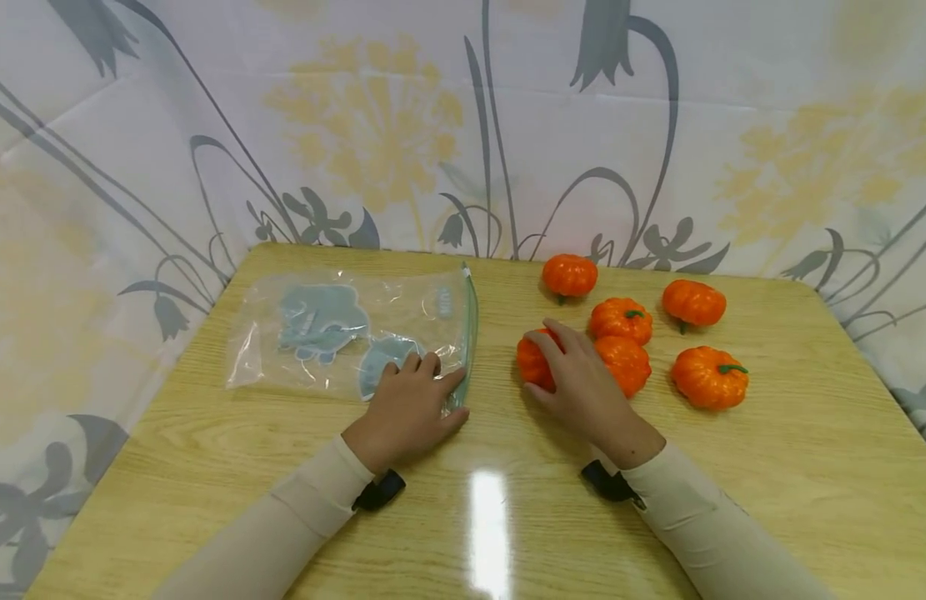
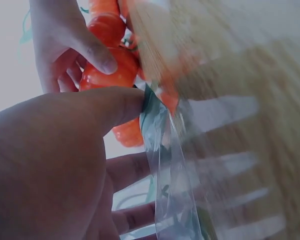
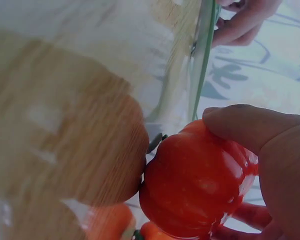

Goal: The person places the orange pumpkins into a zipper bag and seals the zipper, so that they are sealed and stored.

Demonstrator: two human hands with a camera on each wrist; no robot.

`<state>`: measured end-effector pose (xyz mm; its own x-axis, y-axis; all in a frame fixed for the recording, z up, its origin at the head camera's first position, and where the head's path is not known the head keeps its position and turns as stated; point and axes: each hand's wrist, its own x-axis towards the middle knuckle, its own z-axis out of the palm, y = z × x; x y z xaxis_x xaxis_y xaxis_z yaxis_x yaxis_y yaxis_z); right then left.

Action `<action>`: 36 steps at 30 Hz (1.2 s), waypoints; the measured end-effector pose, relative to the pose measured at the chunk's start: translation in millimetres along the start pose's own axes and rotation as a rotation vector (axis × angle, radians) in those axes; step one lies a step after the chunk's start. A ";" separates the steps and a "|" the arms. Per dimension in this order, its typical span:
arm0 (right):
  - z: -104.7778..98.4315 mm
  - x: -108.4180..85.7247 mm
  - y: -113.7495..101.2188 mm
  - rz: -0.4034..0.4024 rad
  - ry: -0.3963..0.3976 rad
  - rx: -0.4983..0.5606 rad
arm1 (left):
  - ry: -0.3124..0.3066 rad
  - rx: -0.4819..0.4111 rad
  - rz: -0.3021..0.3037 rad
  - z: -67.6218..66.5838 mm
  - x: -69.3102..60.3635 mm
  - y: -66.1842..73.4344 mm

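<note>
A clear zip bag (image 1: 417, 308) with pale blue printed shapes and a green zip edge (image 1: 472, 325) lies flat on the table's left half. My left hand (image 1: 412, 412) rests on the bag's near right corner, fingers spread over the plastic. Its thumb (image 2: 115, 106) touches the green edge in the left wrist view. To the right of the bag, my right hand (image 1: 586, 392) grips a small orange pumpkin (image 3: 197, 182), thumb on one side and fingers on the other. The pumpkin appears to sit on the table, partly hidden by that hand in the head view.
More small orange pumpkins with green stems stand at the right: one at the back (image 1: 569, 276), two close beside my right hand (image 1: 620, 321), and two farther right, a back one (image 1: 693, 302) and a front one (image 1: 710, 377). Patterned cloth (image 1: 402, 125) hangs behind the wooden table (image 1: 793, 467).
</note>
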<state>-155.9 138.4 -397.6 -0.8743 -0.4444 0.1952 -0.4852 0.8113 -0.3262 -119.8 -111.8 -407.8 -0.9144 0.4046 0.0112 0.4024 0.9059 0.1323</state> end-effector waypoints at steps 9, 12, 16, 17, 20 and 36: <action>-0.3 -2.5 -10.8 0.001 -0.033 0.026 | 0.024 0.019 0.008 0.6 0.5 4.0; -0.3 -3.8 -14.6 -0.016 -0.034 0.054 | 0.021 0.020 0.013 0.1 0.8 5.6; -0.5 -5.1 -16.7 -0.009 -0.030 0.099 | 0.017 0.003 0.030 -1.4 1.9 7.9; -0.4 -5.1 -16.8 -0.004 -0.031 0.110 | 0.013 -0.003 0.032 -1.7 2.0 8.4; 0.7 -5.0 -16.2 0.017 -0.044 0.141 | -0.003 -0.009 0.037 -2.3 1.8 9.4; -0.8 -5.9 -17.1 0.052 -0.072 0.195 | -0.051 -0.075 0.090 -2.6 0.7 10.6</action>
<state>-142.4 127.4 -392.5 -0.8934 -0.4358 0.1090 -0.4268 0.7477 -0.5087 -116.3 -102.2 -403.8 -0.8708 0.4910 -0.0238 0.4763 0.8547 0.2065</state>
